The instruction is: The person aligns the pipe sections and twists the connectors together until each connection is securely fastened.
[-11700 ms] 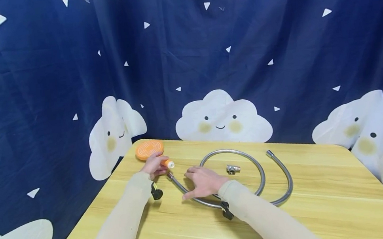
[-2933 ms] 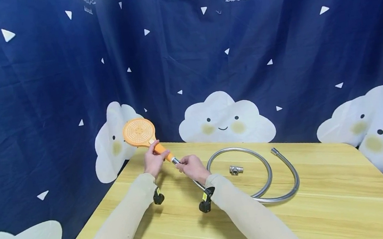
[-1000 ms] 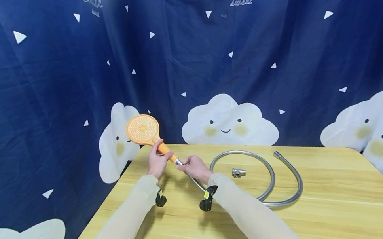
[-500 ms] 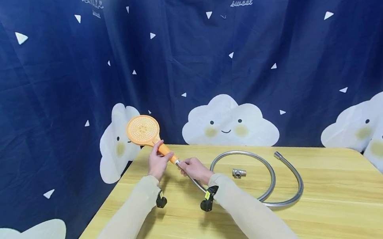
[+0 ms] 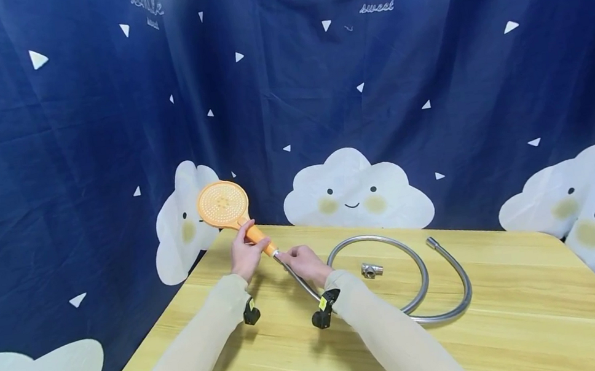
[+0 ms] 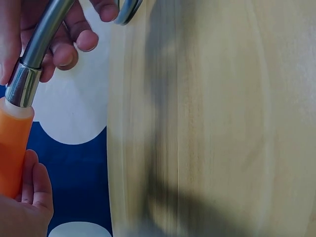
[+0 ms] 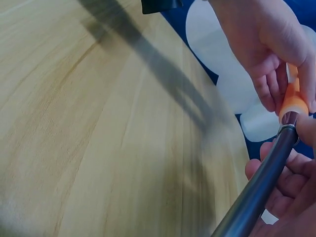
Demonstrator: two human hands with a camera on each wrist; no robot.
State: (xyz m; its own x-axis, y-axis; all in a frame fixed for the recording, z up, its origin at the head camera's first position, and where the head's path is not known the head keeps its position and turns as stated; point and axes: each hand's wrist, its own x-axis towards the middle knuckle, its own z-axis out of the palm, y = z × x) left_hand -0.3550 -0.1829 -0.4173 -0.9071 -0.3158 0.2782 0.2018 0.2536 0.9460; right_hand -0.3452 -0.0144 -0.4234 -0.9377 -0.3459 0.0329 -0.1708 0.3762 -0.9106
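My left hand (image 5: 246, 255) grips the handle of an orange shower head (image 5: 223, 204), raised above the table's far left corner with its spray face toward me. My right hand (image 5: 307, 263) holds the end of a grey shower hose (image 5: 422, 275) at the handle's lower end. In the left wrist view, the hose's metal connector (image 6: 23, 85) meets the pale end of the orange handle (image 6: 11, 148), in line with it. Thumb and fingers stand on either side of that connector in the right wrist view, where the hose (image 7: 261, 187) runs down across the palm.
A small chrome tee-shaped fitting (image 5: 370, 270) lies inside the hose's loop on the wooden table (image 5: 524, 306). The hose's other metal end (image 5: 431, 242) rests farther right. A dark blue curtain (image 5: 318, 84) with cloud prints stands behind the table.
Since the oldest frame, the shower head has been lifted from the table and the hose's end brought up to its handle. Lately only the right fingers have shifted at the connector.
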